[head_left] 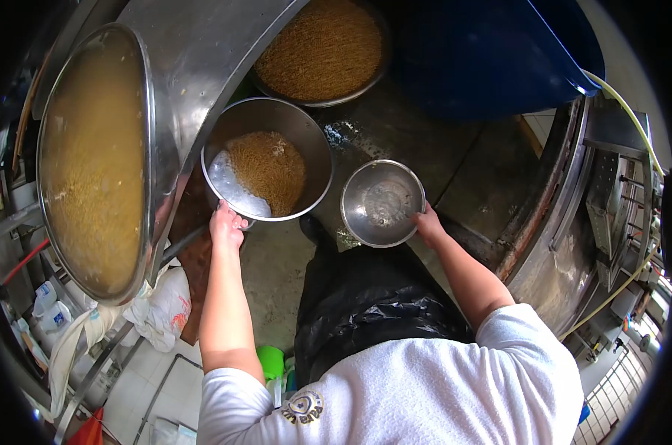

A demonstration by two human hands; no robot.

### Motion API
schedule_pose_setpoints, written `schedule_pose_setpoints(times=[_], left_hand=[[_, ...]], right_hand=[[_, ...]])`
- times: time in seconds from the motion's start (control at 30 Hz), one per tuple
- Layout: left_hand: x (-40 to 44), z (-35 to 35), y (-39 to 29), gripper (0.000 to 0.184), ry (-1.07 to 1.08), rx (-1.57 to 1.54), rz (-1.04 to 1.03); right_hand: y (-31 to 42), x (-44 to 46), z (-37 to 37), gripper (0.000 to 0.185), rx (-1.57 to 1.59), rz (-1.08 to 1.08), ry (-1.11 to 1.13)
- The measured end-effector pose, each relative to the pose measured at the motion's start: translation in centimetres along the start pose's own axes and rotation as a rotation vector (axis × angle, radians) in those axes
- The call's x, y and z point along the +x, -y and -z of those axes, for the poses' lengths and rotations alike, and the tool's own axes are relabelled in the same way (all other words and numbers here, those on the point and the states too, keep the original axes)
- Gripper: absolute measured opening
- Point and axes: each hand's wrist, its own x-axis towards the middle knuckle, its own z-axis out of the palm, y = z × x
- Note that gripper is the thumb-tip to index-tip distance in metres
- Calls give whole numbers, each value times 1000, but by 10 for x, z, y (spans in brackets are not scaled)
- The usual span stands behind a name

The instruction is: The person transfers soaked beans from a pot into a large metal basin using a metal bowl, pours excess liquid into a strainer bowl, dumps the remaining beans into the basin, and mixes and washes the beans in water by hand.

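Observation:
My left hand (228,225) is closed on the near rim of a large steel pot (317,137), tilted so I look down into it. Wet golden grain (269,167) covers part of its bottom, leaving bare shiny metal on the left. In my right hand (427,225) is a smaller steel bowl (356,200), gripped by its right rim. A little clear liquid or wet residue shows at the bottom of this bowl. The fingers beneath both rims are partly hidden.
A wide basin (384,55) full of grain (321,48) stands beyond the pot. To the left is a big steel vessel (152,170) holding cloudy yellow liquid with grain. A blue barrel (492,67) stands at the back right. The floor (277,271) is wet in places.

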Motion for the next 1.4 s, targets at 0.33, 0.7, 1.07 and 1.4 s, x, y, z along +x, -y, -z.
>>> schedule_pose_setpoints(times=[0.33,0.7,1.07,1.4], left_hand=[[-31,-50,-8,32,10,52,-7],[-219,-32,-31,29,-6,176,-47],[-434,52,-17,27,-91,306,-249],[-559,131,-28,29,-214,669,-562]], right_hand=[[4,10,10,73,144,-79,-39],[5,13,16,82,193,-25,123],[-8,-118,-11,82,-3,23,272],[-42,-304,-69,73,-102,-45,432]])
